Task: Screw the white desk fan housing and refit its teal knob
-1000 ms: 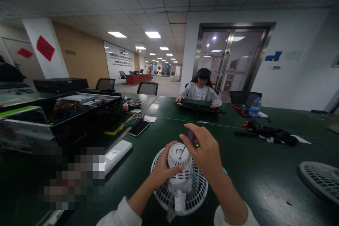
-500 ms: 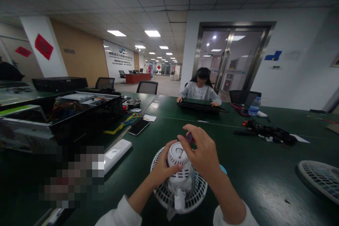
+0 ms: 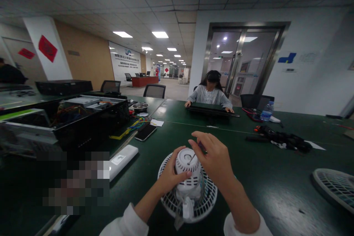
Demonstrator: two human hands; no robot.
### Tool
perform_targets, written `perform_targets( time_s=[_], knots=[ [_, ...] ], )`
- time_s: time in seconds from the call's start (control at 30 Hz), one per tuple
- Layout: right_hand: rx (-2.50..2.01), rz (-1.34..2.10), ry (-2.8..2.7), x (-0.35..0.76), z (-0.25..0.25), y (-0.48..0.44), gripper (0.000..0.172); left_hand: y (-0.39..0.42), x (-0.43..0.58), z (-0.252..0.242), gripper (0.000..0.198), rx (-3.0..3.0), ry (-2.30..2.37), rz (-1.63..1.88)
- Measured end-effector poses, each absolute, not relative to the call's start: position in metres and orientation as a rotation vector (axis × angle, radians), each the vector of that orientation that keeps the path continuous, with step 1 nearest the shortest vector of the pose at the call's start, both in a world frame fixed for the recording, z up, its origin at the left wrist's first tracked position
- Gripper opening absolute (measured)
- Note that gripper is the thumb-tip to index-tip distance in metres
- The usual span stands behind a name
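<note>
One left hand [image 3: 169, 177] and one right hand [image 3: 214, 155] make two; with them are one screwdriver [image 3: 191, 159], one motor housing [image 3: 183, 166] and two round white grilles [image 3: 336, 187]. Elsewhere are two large red diamonds [image 3: 47, 48], one water bottle [image 3: 267, 111], one metal bowl [image 3: 140, 107], one open computer case [image 3: 91, 127], one closed black case [image 3: 64, 87], and two other people [image 3: 208, 95], one opposite and one far left.

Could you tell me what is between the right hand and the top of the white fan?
In the head view, the thin metal shaft of a screwdriver slants down from the right hand to the white fan.
</note>
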State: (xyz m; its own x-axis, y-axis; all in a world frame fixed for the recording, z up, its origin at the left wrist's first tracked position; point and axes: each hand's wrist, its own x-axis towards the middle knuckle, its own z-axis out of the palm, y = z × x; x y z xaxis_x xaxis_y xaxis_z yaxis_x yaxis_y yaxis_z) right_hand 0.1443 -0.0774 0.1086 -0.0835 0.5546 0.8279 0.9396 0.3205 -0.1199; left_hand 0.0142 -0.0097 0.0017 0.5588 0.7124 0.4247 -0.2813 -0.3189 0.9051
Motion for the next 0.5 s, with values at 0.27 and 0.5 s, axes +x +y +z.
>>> perform_targets(
  time_s=[0.27, 0.5],
  knots=[
    [-1.392, -0.303, -1.812, 0.1414, 0.1122, -0.0833, 0.042, -0.0122, 0.0136, 0.0043, 0.071, 1.612, 0.374, 1.032],
    [-1.325, -0.413, -1.71, 0.1407, 0.1063, -0.0777, 0.031, -0.0091, 0.0144, 0.0026, 0.071, 1.613, 0.379, 1.038]
  ],
)
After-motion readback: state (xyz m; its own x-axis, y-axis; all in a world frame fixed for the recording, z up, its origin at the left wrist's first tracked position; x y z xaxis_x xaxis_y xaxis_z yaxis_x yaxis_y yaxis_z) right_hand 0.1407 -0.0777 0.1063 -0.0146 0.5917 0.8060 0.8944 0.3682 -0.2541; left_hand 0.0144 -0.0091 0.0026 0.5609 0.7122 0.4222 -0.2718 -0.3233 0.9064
